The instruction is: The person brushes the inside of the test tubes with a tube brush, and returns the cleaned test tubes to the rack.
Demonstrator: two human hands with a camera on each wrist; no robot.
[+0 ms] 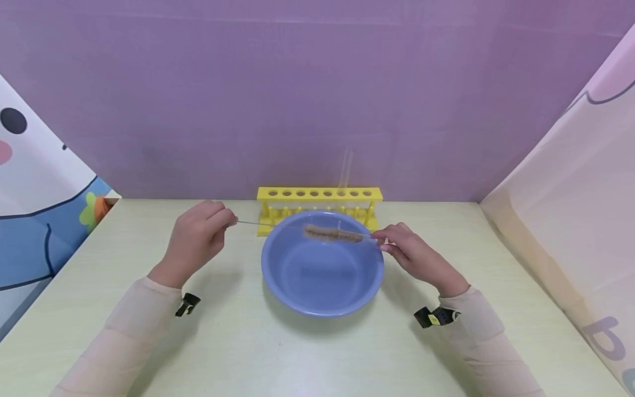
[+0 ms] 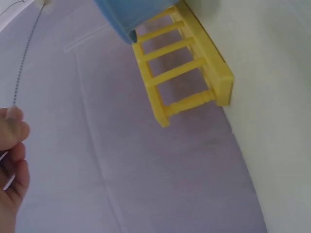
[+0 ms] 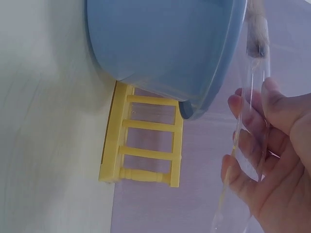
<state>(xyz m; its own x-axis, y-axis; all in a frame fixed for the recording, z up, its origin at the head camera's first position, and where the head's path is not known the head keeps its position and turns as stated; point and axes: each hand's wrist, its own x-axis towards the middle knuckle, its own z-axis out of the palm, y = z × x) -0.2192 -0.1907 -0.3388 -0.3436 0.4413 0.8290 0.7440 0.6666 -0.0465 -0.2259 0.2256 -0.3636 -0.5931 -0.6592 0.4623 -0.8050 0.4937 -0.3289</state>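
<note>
My left hand (image 1: 198, 240) pinches the thin twisted wire handle (image 2: 23, 60) of a test tube brush (image 1: 317, 231) between thumb and fingers. The brush lies nearly level above the blue basin (image 1: 322, 309), its brown bristles towards the right. In my right hand (image 1: 416, 256) is a clear glass test tube (image 3: 253, 70), held between thumb and fingers. Part of the bristles sits inside the tube's mouth, and part shows outside it. In the left wrist view, only part of the left hand (image 2: 12, 155) appears at the edge.
Behind the basin stands a yellow test tube rack (image 1: 319, 194); another clear test tube (image 1: 345, 168) stands upright in it. The pale table (image 1: 238, 342) meets a purple backdrop (image 1: 317, 99) at the rear. Printed cloth panels hang at both sides.
</note>
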